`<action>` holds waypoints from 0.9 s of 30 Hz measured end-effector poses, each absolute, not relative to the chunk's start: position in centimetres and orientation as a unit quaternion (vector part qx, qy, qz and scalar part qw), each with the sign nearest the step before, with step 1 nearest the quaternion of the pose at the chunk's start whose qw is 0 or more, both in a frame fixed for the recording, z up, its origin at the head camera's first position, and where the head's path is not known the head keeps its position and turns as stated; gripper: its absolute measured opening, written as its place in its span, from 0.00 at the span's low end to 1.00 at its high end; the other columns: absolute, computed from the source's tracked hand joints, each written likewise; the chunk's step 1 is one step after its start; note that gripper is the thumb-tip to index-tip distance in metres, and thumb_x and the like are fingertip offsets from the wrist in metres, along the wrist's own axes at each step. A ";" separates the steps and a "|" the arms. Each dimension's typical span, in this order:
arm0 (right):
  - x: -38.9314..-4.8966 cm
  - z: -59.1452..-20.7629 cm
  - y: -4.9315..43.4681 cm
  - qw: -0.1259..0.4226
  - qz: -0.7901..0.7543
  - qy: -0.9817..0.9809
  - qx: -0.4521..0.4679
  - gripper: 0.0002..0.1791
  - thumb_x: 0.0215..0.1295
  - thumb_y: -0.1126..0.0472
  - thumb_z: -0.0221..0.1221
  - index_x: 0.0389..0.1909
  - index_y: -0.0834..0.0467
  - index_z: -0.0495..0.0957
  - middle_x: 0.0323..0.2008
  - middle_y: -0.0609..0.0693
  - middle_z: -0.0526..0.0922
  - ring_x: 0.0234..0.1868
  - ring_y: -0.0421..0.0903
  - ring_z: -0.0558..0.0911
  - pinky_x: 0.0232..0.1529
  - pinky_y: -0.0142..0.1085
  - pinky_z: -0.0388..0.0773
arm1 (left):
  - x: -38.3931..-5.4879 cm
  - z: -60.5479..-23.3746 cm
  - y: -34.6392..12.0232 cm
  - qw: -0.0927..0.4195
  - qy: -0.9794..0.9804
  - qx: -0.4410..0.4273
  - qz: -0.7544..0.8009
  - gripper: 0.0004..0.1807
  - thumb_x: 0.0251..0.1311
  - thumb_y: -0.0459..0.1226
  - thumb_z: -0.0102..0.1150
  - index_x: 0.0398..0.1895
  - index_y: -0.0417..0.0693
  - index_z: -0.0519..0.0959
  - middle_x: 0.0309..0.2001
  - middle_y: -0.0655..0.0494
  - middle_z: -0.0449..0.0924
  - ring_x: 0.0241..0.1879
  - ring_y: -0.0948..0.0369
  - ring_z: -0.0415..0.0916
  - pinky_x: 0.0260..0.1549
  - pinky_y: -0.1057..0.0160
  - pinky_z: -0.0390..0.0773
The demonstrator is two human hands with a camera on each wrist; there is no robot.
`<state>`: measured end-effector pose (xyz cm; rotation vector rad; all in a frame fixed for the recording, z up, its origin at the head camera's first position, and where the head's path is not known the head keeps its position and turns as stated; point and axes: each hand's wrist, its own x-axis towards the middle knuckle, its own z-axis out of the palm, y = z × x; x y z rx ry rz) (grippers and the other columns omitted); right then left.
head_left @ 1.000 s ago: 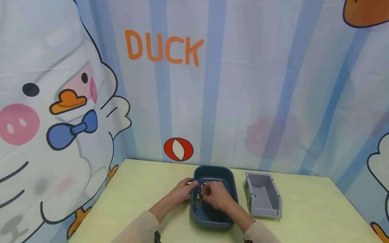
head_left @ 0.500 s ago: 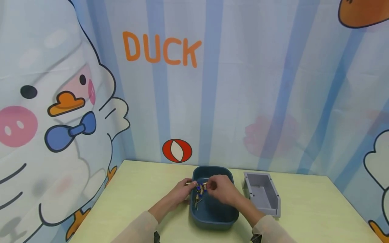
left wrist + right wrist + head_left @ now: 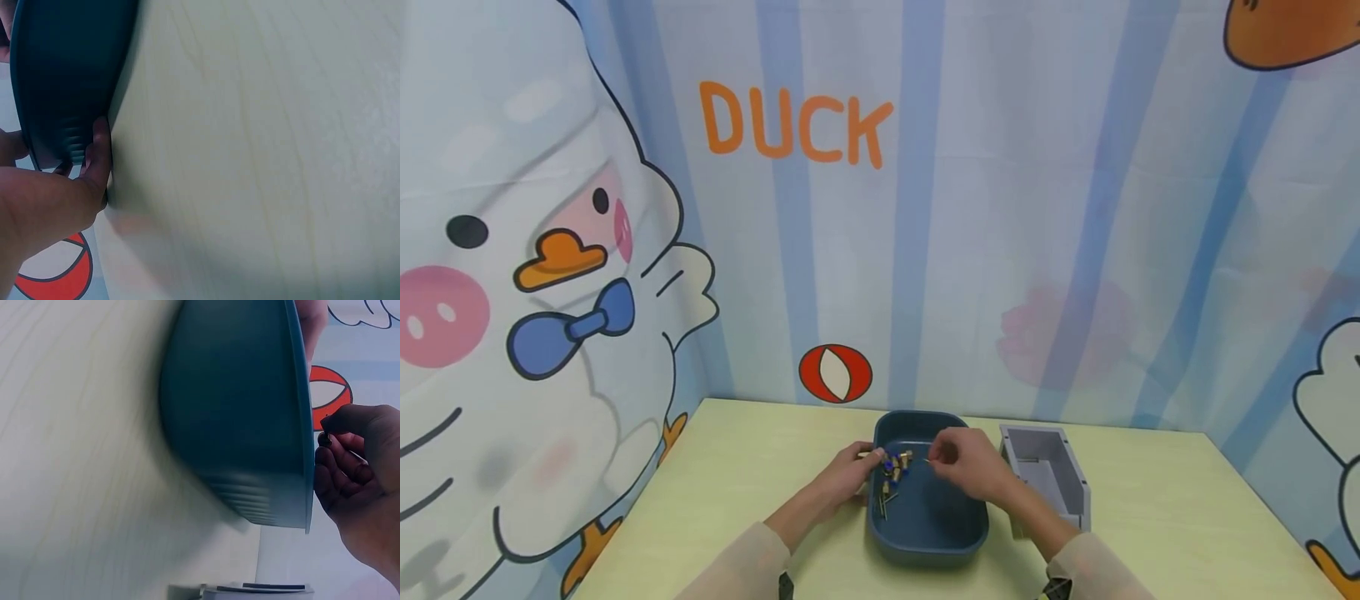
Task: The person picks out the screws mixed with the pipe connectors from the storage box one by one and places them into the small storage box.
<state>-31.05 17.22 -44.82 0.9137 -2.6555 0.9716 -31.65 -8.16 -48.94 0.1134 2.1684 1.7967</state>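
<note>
A dark blue plastic tub [image 3: 940, 525] stands on the table. Several small brass-coloured fittings [image 3: 891, 468] with blue parts lie along its left side, with thin metal pins [image 3: 883, 504] nearer me. My left hand [image 3: 844, 472] grips the tub's left wall, thumb over the rim; in the left wrist view its fingers [image 3: 97, 153] lie against the outside. Over the tub's right part, my right hand [image 3: 973, 467] pinches a small piece [image 3: 324, 439] between thumb and forefinger. It looks dark in the right wrist view; only its thin tip shows from the head, so its kind is unclear.
To the right of the tub stands a grey open-front parts bin [image 3: 1078, 492], partly behind my right forearm. A small thin piece [image 3: 1033, 460] lies inside it, toward the back. A printed duck curtain [image 3: 962, 208] hangs behind the pale wooden table [image 3: 1165, 517].
My right hand has lifted from the fittings and moved right with the small piece pinched in its fingertips. The left hand still holds the tub's left wall.
</note>
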 end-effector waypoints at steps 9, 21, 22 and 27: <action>-30.8 -44.9 17.9 0.076 0.339 -0.886 0.305 0.06 0.64 0.69 0.69 0.33 0.56 0.84 0.31 0.42 0.84 0.31 0.35 0.79 0.33 0.32 0.80 | -31.4 -48.9 -8.2 0.161 0.756 0.040 0.633 0.33 0.83 0.49 0.49 0.78 0.35 0.62 0.69 0.33 0.71 0.69 0.36 0.71 0.55 0.41 0.84; -31.0 -45.2 18.4 0.073 0.349 -0.882 0.308 0.05 0.65 0.70 0.68 0.34 0.58 0.84 0.31 0.43 0.85 0.31 0.35 0.79 0.33 0.32 0.80 | -31.5 -49.0 -8.2 0.158 0.759 0.041 0.630 0.33 0.83 0.49 0.50 0.78 0.35 0.63 0.69 0.34 0.72 0.68 0.38 0.72 0.54 0.42 0.84; -31.0 -45.2 18.5 0.075 0.348 -0.882 0.309 0.05 0.64 0.70 0.68 0.34 0.58 0.84 0.31 0.43 0.85 0.31 0.35 0.79 0.33 0.32 0.80 | -31.5 -49.0 -8.2 0.158 0.759 0.041 0.630 0.33 0.83 0.49 0.50 0.78 0.35 0.63 0.69 0.34 0.72 0.68 0.38 0.72 0.54 0.42 0.84; -31.0 -44.8 18.9 0.078 0.356 -0.878 0.311 0.04 0.63 0.71 0.68 0.33 0.59 0.85 0.31 0.43 0.85 0.30 0.34 0.79 0.33 0.32 0.81 | -31.5 -49.0 -8.2 0.159 0.758 0.041 0.631 0.33 0.83 0.49 0.49 0.77 0.35 0.63 0.69 0.34 0.72 0.68 0.38 0.72 0.54 0.43 0.85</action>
